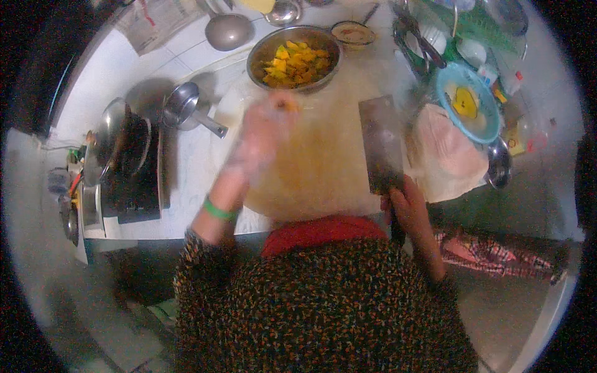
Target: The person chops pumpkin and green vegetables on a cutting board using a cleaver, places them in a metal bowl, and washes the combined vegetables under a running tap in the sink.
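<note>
My left hand [268, 123] is blurred, just below the rim of a metal bowl [250, 70] of yellow-orange chunks [294, 65]. A small orange-brown piece [287, 105] shows at its fingers; whether they grip it is unclear. In my right hand [406, 200] is the handle of a cleaver [382, 140], its broad blade lying over the right part of a round cutting board [317, 172]. The blade bears small bits near the handle. Right of the cleaver lies a pale pinkish cloth or bag [450, 144].
A blue plastic basin [494, 133] with something yellow inside stands at the right. A small strainer [353, 33] and a ladle [229, 31] lie beyond the board. Left are a metal pan [186, 100] and a black cooktop [133, 186] with a lidded pot [116, 135].
</note>
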### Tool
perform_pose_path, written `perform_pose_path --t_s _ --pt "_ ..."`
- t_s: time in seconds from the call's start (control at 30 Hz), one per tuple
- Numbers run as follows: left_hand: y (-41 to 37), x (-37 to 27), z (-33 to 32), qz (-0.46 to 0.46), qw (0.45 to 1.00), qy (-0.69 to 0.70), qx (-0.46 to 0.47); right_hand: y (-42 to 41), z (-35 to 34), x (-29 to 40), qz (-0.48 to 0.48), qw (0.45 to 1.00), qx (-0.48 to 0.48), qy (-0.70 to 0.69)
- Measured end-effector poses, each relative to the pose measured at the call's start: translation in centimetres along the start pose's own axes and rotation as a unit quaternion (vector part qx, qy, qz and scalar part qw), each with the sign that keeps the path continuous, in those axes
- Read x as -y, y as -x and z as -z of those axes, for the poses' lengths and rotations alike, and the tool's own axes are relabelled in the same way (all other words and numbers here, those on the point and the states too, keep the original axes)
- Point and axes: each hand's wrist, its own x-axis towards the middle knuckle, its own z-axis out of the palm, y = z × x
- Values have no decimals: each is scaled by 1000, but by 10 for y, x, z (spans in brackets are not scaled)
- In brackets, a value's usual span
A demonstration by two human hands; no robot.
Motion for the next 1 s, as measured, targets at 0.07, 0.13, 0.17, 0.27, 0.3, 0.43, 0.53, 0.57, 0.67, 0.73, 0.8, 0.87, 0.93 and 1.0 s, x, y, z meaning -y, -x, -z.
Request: perform_pose_path --t_s 0.07,0.13,0.17,0.27,0.3,0.43,0.53,0.57,0.67,0.73,0.8,0.87,0.93,1.0 --pt "-36 -17 21 -84 995 -48 -38 3 -3 7 -24 999 5 -28" --pt "-61 -6 30 -105 993 -42 -43 2 -2 -2 34 999 5 7" --pt "-67 3 34 -115 991 -41 -47 -1 -1 -5 64 998 6 24" --pt "-58 -8 26 -46 995 72 -59 -5 5 -11 44 999 11 22" --pt "-44 -13 23 -9 991 110 -79 -5 4 -11 40 999 19 10" --pt "6 16 30 65 935 348 -32 -19 4 1 40 992 82 86" --pt "60 43 33 127 904 397 -93 -40 -3 23 57 975 159 144" --pt "82 58 32 134 908 385 -101 -49 -8 28 65 967 191 153" --pt "135 78 37 165 878 428 -137 -74 -27 37 60 940 268 204" --pt "155 74 32 179 795 563 -137 -91 -39 36 -8 935 293 202" --pt "172 82 29 181 759 603 -168 -100 -49 24 -48 924 314 214" --pt "187 87 31 174 751 611 -180 -111 -53 12 -40 918 317 234" --pt "194 77 31 142 706 662 -208 -116 -57 4 37 920 281 270" --pt "206 80 31 110 690 684 -211 -121 -54 -8 81 921 235 298"
